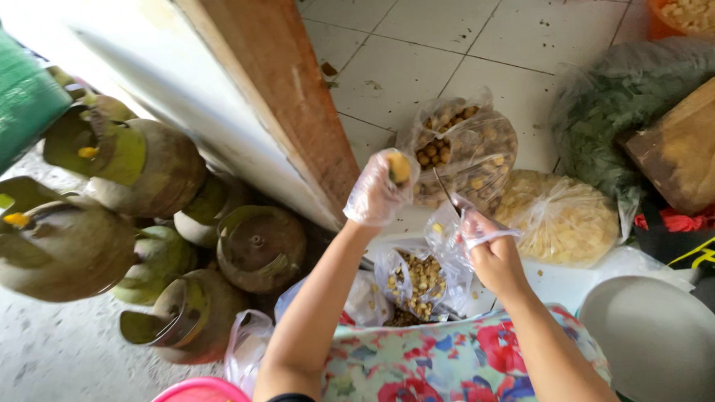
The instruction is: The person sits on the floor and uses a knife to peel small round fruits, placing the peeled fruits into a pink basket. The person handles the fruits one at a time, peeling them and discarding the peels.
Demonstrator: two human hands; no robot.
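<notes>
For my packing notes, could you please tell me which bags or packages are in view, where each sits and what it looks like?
Clear plastic bag of small brown round pieces: on the tiled floor beyond the hands, bulging.
Clear bag of pale yellow peeled pieces: right of it, knotted.
Clear bag of green leaves: far right, crumpled.
Small clear bag of brown scraps: open, below the right hand.
No labels, signs or screens show.

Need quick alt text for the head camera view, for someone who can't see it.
Left hand, in a clear plastic glove, holds up a small yellow piece; right hand holds a knife above an open bag of peelings. Bags of small round produce lie on the tiled floor ahead, green gas cylinders at left.
</notes>
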